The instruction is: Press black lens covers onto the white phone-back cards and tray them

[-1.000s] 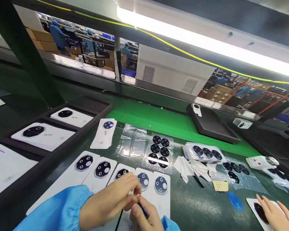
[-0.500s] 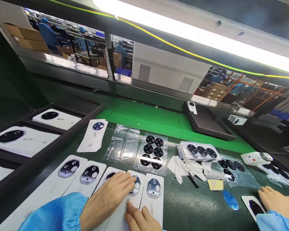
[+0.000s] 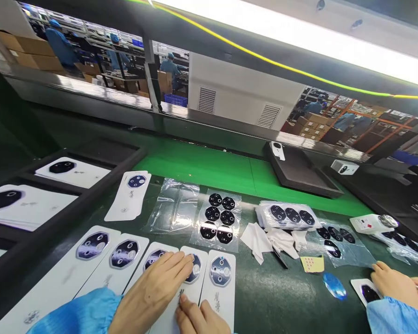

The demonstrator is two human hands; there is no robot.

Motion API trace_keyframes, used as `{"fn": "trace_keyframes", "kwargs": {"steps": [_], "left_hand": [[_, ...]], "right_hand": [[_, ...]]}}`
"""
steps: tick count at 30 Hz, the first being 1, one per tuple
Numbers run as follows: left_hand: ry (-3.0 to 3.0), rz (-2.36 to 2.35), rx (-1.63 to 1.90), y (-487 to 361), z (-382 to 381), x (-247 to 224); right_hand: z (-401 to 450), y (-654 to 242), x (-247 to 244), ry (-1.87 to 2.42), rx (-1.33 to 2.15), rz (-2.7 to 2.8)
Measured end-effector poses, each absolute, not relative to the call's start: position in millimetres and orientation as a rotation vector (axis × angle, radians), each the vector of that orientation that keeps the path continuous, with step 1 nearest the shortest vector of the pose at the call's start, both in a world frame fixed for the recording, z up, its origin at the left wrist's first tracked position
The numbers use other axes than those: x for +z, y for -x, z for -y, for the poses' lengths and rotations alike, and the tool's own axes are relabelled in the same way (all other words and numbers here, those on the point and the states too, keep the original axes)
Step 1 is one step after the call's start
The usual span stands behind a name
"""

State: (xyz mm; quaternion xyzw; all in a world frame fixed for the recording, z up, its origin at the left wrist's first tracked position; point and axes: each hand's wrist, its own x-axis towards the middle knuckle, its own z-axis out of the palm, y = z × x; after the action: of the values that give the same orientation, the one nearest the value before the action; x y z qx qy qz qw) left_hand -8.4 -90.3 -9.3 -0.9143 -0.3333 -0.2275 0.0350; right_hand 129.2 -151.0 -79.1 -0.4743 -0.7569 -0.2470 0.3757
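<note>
Several white panels with dark octagonal camera-shaped stickers lie side by side in front of me. My left hand (image 3: 156, 287) lies flat over the upper part of one white panel (image 3: 195, 294), fingertips pressing at its sticker (image 3: 195, 270) and partly covering it. Lower on that panel, beside the dark lettering, my right hand (image 3: 202, 315) rests with bent, slightly parted fingertips. I see nothing held in either hand. To the right is another panel (image 3: 218, 297) with its sticker uncovered; further left, two panels (image 3: 104, 273) show theirs too.
Behind are a panel stack (image 3: 127, 204), clear film (image 3: 176, 204) and a sticker sheet (image 3: 202, 234). White cloths (image 3: 256, 241), a black tool (image 3: 280, 259) and blue film (image 3: 334, 285) lie rightward. A co-worker's hands (image 3: 397, 283) are at far right; a black tray (image 3: 97, 195) stands left.
My view has shifted slightly. My left hand stays on the sticker, and my right hand remains low on the panel, uncovering a little more lettering. The co-worker's hands have moved slightly.
</note>
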Motion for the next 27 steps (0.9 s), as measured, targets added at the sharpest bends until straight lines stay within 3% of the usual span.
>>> {"fn": "trace_keyframes", "kwargs": {"steps": [4,13,20,27], "left_hand": [[3.101,1.21,-0.63,7.9,76.9,-7.1],[3.48,1.139,-0.658,-8.7,33.0,-3.6],[3.483,1.052,-0.7,-12.1,26.3,-9.4],[3.452,0.915,-0.752,-11.0,24.7,-24.9]], "right_hand": [[147.9,-117.0,-91.4,1.231,-0.638,1.729],[157.2,-137.5,-57.9,1.26,-0.47,2.187],[142.6,-118.1,-65.4,1.256,-0.508,1.742],[143.4,-114.6,-71.1,1.214,-0.553,1.744]]}}
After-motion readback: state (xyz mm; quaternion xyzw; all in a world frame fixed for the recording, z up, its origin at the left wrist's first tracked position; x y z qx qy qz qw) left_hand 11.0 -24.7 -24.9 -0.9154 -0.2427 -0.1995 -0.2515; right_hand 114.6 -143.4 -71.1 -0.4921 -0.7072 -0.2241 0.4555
